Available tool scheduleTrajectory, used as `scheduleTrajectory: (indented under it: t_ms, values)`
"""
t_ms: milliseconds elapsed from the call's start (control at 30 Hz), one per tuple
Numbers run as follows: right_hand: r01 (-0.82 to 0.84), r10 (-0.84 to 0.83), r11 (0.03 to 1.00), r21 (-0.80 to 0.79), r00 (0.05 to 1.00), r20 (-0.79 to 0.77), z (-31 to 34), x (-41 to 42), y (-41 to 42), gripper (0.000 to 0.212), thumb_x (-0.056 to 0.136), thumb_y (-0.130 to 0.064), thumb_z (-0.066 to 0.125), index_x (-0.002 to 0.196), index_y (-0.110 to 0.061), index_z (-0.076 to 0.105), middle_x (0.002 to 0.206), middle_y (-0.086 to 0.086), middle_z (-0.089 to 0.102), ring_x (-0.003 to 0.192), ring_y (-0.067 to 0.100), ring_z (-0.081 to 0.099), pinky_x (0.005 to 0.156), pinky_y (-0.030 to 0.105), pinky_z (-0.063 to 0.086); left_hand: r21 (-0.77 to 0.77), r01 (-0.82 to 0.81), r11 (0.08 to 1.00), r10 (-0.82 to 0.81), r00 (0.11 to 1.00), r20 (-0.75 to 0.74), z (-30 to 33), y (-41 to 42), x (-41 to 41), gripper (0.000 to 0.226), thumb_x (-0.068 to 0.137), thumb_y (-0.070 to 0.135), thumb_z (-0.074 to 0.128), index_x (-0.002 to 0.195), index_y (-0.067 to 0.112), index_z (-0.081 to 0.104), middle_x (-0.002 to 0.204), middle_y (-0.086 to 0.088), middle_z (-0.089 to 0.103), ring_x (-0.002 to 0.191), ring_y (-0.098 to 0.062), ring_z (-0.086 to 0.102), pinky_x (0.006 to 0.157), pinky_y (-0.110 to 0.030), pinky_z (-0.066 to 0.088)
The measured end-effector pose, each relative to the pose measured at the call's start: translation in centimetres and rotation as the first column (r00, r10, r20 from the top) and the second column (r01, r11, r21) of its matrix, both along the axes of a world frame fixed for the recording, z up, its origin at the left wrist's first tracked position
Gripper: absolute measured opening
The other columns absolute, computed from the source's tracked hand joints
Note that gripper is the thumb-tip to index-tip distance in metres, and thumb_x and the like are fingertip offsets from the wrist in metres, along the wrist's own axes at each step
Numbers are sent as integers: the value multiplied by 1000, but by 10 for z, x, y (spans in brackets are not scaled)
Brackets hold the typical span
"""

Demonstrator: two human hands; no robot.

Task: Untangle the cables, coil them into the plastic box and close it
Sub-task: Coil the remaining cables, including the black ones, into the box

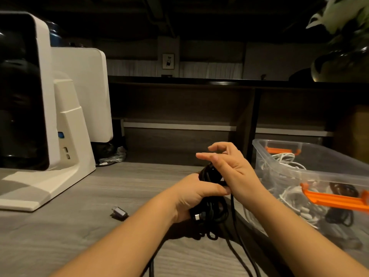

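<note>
My two forearms are showing bare from the lower edge of the picture up to the wrists, with no sleeve reaching into view. My left hand (196, 196) and my right hand (229, 166) are wearing nothing: no ring, no watch, no glove, no strap. My fingernails are looking short and unpainted in the dim light.

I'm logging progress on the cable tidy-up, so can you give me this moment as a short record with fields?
left hand: grips a black cable bundle
right hand: above the bundle, fingers loosely spread; whether it holds a strand is unclear
loose end: black cable trails toward the camera over the table
plastic box: open, at right, orange latches, white cables and some dark ones inside
lid: not visible
also on table: small grey adapter, white device at left
</note>
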State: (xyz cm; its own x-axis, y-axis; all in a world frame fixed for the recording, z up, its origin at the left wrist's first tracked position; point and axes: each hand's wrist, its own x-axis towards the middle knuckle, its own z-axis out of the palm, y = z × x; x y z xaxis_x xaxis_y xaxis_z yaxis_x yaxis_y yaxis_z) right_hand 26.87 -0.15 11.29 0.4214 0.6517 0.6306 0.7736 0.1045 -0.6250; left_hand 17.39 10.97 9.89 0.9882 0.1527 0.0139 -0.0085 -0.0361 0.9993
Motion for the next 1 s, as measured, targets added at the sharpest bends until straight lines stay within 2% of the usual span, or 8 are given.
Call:
scheduleTrajectory:
  t_ms: [133, 267, 367, 467, 667, 800, 900, 1000]
  values:
    - [114, -110, 993, -36, 990, 88, 1, 6, 2, 30, 88, -67, 35, 104, -69, 60, 126, -28, 39, 125, 7, 35, 106, 32, 30, -38, -22, 999, 23, 999, 31, 1, -2, 0, 19, 91, 9, 66, 108, 16, 70, 89, -6, 73, 83, -19, 71, 73, -31, 58]
    - [89, -83, 996, 29, 983, -166, 2, 2, 1, 31, 92, -55, 42, 112, -41, 60, 121, -5, 53, 111, 4, 53, 98, 28, 45, -238, -191, 952, 217, 972, 91, 5, -1, 4, 9, 89, 15, 69, 97, 11, 72, 78, -5, 70, 69, -18, 68, 64, -33, 58]
    - [-119, 22, 971, -208, 909, -416, 3, -4, -5, 49, 74, -60, 59, 105, -22, 61, 102, 2, 66, 82, 9, 64, 72, 28, 52, -449, -390, 804, 478, 872, 100, 8, 18, 9, 6, 90, 12, 69, 88, 6, 69, 75, -10, 70, 66, -21, 69, 64, -34, 56]
    - [-273, 47, 805, -527, 914, -402, -3, -10, -4, 19, 92, -31, 65, 99, -14, 63, 84, 1, 68, 74, 12, 66, 72, 28, 54, -518, -506, 690, 630, 772, 86, 8, 38, 8, 12, 91, 13, 70, 97, 4, 66, 77, -7, 74, 81, -23, 74, 77, -44, 59]
    - [-47, -124, 950, -309, 850, -512, 0, 5, -10, 23, 102, -23, 51, 94, -6, 66, 60, 2, 49, 51, 14, 49, 52, 25, 45, -539, -678, 500, 811, 585, 15, 13, 74, 1, 20, 91, 18, 70, 106, 6, 66, 99, -10, 67, 86, -26, 67, 71, -37, 52]
    - [147, -214, 968, -204, 909, -358, -1, 12, -9, 18, 102, -22, 49, 95, -17, 65, 63, -8, 53, 56, 7, 46, 51, 20, 38, -232, -724, 650, 755, 649, 91, 16, 70, -5, 21, 88, 20, 73, 104, 7, 68, 97, -10, 68, 85, -26, 65, 74, -35, 47]
    - [97, -113, 992, -86, 972, -207, 4, 14, -15, 17, 100, -22, 53, 97, -24, 69, 61, -24, 59, 57, -7, 52, 52, 11, 37, -75, -524, 848, 529, 845, 76, 20, 51, -13, 41, 65, 37, 85, 96, 13, 70, 81, -3, 72, 78, -22, 66, 74, -36, 51]
    - [-15, 9, 999, -43, 990, -143, 5, 10, -15, 18, 95, -16, 60, 95, -28, 73, 80, -20, 63, 74, -8, 57, 65, 11, 44, 81, -279, 957, 278, 960, 21, 14, 32, -12, 54, 56, 42, 92, 100, 19, 72, 78, 2, 73, 83, -21, 67, 81, -42, 54]
